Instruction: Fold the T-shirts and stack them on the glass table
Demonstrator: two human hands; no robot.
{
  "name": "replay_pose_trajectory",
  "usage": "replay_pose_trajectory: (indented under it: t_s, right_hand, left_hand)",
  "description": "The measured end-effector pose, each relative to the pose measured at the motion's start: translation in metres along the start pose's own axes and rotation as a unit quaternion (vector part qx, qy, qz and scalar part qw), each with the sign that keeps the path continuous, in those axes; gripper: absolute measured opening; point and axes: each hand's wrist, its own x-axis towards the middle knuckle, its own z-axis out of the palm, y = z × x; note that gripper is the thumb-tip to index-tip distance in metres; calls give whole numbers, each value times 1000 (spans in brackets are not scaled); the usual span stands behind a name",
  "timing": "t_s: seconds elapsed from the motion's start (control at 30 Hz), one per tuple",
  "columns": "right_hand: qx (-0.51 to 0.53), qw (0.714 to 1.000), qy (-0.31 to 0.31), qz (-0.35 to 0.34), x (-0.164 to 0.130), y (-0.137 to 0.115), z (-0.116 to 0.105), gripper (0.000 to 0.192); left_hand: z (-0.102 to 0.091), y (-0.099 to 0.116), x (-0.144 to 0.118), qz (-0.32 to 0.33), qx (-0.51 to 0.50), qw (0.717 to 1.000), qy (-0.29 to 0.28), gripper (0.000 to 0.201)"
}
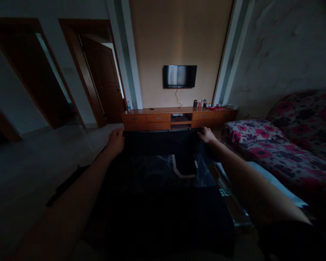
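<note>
The left hand and the right hand each pinch a far corner of a big dark cloth. The cloth is spread out between the two arms, in the near middle. A flowery sofa is on the right, and a TV hangs on the far wall.

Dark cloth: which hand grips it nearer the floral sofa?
The right hand, gripping the far edge of the dark cloth at the end toward the floral sofa; the left hand grips the opposite end, toward the open wooden door.
</note>
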Motion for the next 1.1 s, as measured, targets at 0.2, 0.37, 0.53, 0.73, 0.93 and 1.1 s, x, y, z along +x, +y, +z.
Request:
replay_pose_trajectory:
  t_s: [0.2,0.37,0.53,0.73,0.93,1.1]
  right_hand:
    - [-8,995,-99,-3,-50,-7,118,58]
    - [-32,986,-160,18,-120,-11,175,58]
    - [-74,974,-207,57,-174,0,206,68]
    - [-71,973,-210,69,-204,9,198,69]
    - [-74,974,-204,62,-236,10,183,67]
    - [-79,971,-218,64,-259,8,169,67]
  left_hand:
    - [106,27,-89,104,-26,983,-152,49]
    - [135,40,-159,91,-56,974,-198,55]
    - [145,42,-203,96,-86,956,-263,65]
    - [131,47,-231,77,-87,952,-283,66]
    - [109,52,-258,84,-87,949,-291,66]
    - [95,56,-278,87,-88,945,-302,66]
